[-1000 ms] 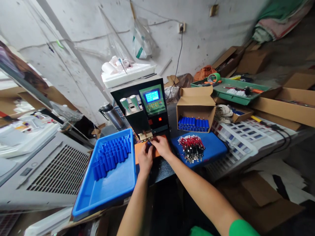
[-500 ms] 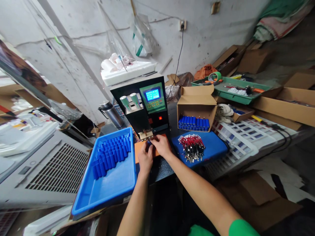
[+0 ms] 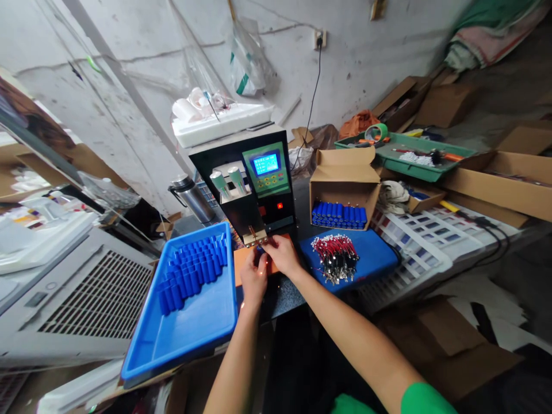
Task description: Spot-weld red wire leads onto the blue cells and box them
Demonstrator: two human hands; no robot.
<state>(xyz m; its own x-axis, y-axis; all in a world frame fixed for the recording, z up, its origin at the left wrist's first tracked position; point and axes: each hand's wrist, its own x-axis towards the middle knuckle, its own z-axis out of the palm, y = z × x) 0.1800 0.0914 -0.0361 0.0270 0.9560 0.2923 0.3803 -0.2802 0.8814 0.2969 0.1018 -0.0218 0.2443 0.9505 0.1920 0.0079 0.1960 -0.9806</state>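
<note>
- Pinching a small blue cell [image 3: 260,251] together, the left hand [image 3: 253,278] and right hand [image 3: 282,255] press it up under the welder's electrode tips [image 3: 255,234], so the fingers stay clenched to steady it.
- Resting on the orange pad [image 3: 240,260], both hands gain support.
- Blue tray [image 3: 190,328] and red-wire leads [image 3: 336,259] sit beside them, within reach.
- Screen writing [image 3: 265,164] is too small to read.

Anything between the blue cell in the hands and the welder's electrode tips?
Nothing visible. Left hand and right hand hold the blue cell right below the electrode tips on the orange pad. Whether they touch cannot be told; the fingers hide most of the cell.
</note>
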